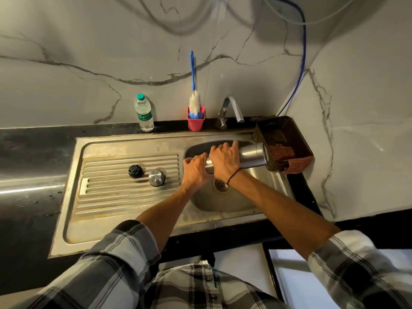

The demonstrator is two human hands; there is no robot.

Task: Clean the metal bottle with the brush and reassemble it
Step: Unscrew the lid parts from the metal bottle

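Both hands on the brushed-steel cylindrical metal bottle [252, 156], held on its side over the stainless sink basin [263, 192]. Right hand [225, 160] wraps over the top of the body, fingers curled round it; left hand [196, 169] cups the end nearer the drainboard, fingers bent against it, tho whether it covers the mouth or the base can't be told from this angle. The far end of the bottle reaches twd the brown perforated plastic basket [287, 128] with a red checked cloth [297, 162] hanging from it.

Progress, as judged: bottle is disassembled, w/ black round inner stopper [136, 171] and domed shiny steel cap [157, 177] lying side by side on the ribbed steel drainboard [124, 197]. The long blue-handled bottle brush w/ white fluffy head [193, 94] stands upright in a pink plastic cup [196, 121] at the back, well apart from the hands. No water seen running from the angular chrome tap [231, 108]. Whether scrubbing is done can't be told; fitting stopper and cap back on is left.

Also on the black stone counter [33, 150]: clear plastic water bottle w/ green cap [144, 113]. Grey-veined marble-look wall behind.
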